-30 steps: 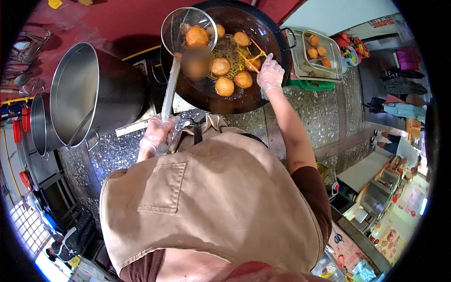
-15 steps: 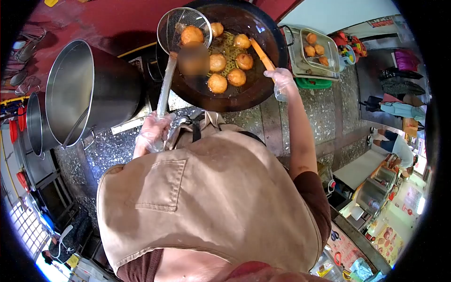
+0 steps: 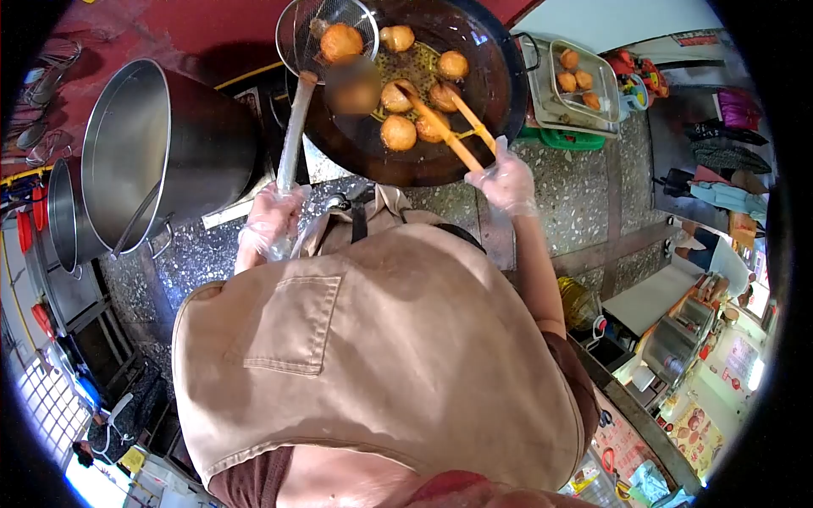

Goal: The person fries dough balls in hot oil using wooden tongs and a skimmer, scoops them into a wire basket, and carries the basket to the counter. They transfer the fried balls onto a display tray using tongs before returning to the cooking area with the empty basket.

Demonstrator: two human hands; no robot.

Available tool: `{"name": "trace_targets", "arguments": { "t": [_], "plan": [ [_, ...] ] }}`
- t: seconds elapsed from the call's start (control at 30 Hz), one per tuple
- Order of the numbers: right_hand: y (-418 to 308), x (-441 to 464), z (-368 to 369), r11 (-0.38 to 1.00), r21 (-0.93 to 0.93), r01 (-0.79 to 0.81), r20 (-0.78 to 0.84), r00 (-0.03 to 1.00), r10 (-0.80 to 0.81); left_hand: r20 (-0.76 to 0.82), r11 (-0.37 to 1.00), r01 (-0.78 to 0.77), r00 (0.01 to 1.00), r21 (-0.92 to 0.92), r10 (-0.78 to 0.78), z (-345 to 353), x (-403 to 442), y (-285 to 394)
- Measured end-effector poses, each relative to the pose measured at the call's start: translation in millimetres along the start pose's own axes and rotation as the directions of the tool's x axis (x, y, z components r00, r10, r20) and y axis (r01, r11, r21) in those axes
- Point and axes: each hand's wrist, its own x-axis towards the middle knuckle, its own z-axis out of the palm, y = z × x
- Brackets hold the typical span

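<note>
My left hand (image 3: 273,218), in a clear plastic glove, is closed round the handle of a wire-mesh strainer (image 3: 294,140). The strainer's round basket holds a golden fried ball (image 3: 341,41) above the left side of a dark wok (image 3: 500,102). In my gloved right hand (image 3: 506,179) is a pair of long wooden chopsticks (image 3: 447,139), spread apart. Their tips reach among the balls at the wok's middle, one by a ball (image 3: 396,96), the other at a browner ball (image 3: 443,96). Several balls sit in the oil. A blurred patch hides part of the wok beside the strainer.
Right of the wok, a tray (image 3: 611,93) holds several fried balls, with a green basket (image 3: 572,139) under it. A tall metal pot (image 3: 207,161) with a ladle in it stands to the left. Another person (image 3: 730,269) is at the far right.
My right hand has moved down and slightly left. The chopsticks, close together before, are now spread, with their tips further left among the balls. The strainer has shifted slightly up in view.
</note>
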Motion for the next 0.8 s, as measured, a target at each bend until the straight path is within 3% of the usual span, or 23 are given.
{"name": "trace_targets", "arguments": {
  "t": [0.03,0.1,0.5,0.57,0.7,0.8],
  "plan": [
    [-11.1,-6.0,-5.2,0.989,-0.146,0.011,0.023,1.0,-0.008,-0.003,1.0,-0.005,1.0,0.01,0.005,-0.8,-1.2,1.3],
    [-16.7,-10.3,0.3,0.972,-0.23,0.037,0.05,0.998,-0.026,-0.007,1.0,-0.009,1.0,0.022,0.009,-2.1,-2.6,1.1],
    [-33.0,33.9,25.4,0.957,-0.289,0.031,0.105,0.994,0.0,0.012,0.999,-0.029,1.0,0.029,0.029,-1.0,-7.5,-2.3],
    [-39.1,38.6,15.1,0.967,-0.255,-0.029,0.229,0.969,0.089,0.03,0.999,-0.024,0.999,0.037,0.023,-1.1,-6.7,-3.7],
    [-40.8,25.7,-2.4,0.983,-0.181,-0.036,0.24,0.968,0.079,-0.019,1.0,-0.009,1.0,-0.004,0.009,2.8,-9.3,-3.5],
    [-40.0,19.1,1.9,0.975,-0.223,-0.018,0.141,0.989,0.05,-0.017,0.999,-0.01,1.0,-0.038,0.009,3.0,-9.3,-4.3]
  ]
}}
